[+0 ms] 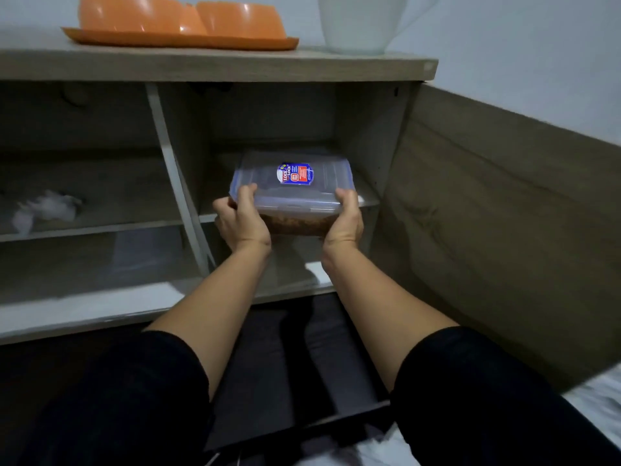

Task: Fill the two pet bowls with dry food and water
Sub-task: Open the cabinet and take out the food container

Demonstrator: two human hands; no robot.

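A clear plastic food container [295, 193] with a blue-rimmed lid and a blue sticker holds brown dry food. It sits at the front edge of the middle shelf in the cabinet's right compartment. My left hand [243, 220] grips its left corner and my right hand [344, 223] grips its right corner. On the cabinet top stand two orange pet bowls [181, 15] joined on one orange base, and to their right a white translucent jug [359, 21].
The cabinet door [487, 213] hangs open on the right. A white divider [171, 173] separates the left compartment, where crumpled white material [47, 210] lies on a shelf. My knees in dark trousers fill the bottom of the view.
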